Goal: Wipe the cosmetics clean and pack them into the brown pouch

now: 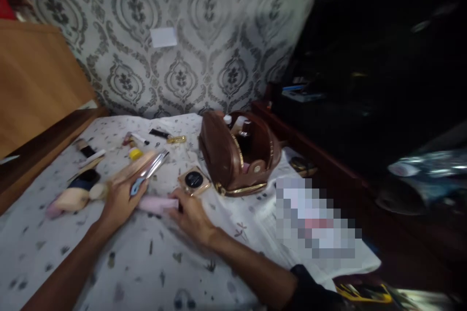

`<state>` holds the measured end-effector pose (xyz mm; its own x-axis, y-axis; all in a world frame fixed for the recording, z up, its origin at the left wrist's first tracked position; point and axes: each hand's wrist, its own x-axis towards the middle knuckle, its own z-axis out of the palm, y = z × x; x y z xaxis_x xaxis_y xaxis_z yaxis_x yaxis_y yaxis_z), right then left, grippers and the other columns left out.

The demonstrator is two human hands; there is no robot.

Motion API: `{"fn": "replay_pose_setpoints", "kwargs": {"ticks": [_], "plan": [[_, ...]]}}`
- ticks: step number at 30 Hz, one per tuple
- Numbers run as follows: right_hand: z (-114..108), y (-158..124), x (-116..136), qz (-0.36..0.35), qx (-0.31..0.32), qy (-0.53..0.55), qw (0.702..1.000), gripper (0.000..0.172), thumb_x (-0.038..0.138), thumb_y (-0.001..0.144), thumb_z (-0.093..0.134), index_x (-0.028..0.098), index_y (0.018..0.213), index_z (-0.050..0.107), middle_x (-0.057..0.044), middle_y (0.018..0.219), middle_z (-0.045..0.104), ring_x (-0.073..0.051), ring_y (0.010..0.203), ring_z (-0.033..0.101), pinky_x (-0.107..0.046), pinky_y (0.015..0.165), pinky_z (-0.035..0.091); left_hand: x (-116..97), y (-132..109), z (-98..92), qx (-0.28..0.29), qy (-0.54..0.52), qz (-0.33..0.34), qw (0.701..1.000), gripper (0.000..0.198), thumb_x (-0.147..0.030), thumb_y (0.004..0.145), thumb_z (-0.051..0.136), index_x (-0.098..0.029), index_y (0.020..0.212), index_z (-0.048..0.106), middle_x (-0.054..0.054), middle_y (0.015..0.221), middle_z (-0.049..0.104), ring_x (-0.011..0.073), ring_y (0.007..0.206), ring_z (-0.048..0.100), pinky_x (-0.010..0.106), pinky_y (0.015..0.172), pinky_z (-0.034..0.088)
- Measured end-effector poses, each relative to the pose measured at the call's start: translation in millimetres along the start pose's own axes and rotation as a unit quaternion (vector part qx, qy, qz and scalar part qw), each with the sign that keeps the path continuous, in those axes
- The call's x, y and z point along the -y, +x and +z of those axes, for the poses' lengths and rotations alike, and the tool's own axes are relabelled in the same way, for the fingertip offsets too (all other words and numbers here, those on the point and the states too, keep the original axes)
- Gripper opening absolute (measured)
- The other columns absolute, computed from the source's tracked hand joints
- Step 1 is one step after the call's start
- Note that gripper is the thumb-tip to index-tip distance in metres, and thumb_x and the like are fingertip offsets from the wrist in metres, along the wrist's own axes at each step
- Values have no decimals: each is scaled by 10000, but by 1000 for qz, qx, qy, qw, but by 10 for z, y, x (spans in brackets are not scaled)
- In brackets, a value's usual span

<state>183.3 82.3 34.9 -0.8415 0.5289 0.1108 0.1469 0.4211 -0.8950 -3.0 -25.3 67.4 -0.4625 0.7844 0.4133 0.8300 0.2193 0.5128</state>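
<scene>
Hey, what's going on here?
Someone's left hand holds a slim silver-and-blue item; their right hand grips a pale pink tube. A brown zip bag stands open with bottles inside. Beside it, a square case lies on a patterned cloth.

Seemingly a home: damask wallpaper (209, 7) rises behind the brown bag (220, 148), printed cloth (142, 257) lies beneath, loose cosmetics (73, 199) left of it.

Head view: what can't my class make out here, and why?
In the head view:
Brown zippered bag: deepest contents, hidden by its walls.
Pink tube: partly covered by the right hand.
Square case: lettering on top, too blurred to read.
White item: middle masked by pixelation.
Dark sleeve: remainder cut off by the bottom edge.
</scene>
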Motion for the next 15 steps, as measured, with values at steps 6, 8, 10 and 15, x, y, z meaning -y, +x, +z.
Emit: {"fn": "replay_pose_setpoints", "kwargs": {"ticks": [6,8,10,15], "plan": [[15,43,-23,48,16,259,965,213,372,809,635,215,899,523,35,658,579,-127,519,513,-233,469,392,44,51,-88,-59,-128,-188,972,518,-639,878,457,-181,818,691,63,775,738,235,806,684,324,757,558],[-6,53,4,54,16,315,947,296,438,778,684,222,879,509,23,676,606,-141,553,569,-233,469,417,50,44,-112,-85,-166,-245,952,535,-674,867,470,-188,801,685,49,705,719,214,721,673,302,668,560],[-34,63,28,57,-2,351,935,362,482,745,726,224,863,500,19,695,622,-144,572,604,-233,475,429,44,30,-123,-81,-195,-267,940,548,-693,859,481,-185,829,684,33,637,690,194,633,652,278,575,542],[-95,66,37,74,-7,375,924,405,515,728,754,225,874,511,13,716,657,-148,587,630,-239,484,431,39,-11,-69,15,-218,-267,939,527,-688,845,508,-183,751,624,-16,473,578,146,427,536,234,411,425]]}}
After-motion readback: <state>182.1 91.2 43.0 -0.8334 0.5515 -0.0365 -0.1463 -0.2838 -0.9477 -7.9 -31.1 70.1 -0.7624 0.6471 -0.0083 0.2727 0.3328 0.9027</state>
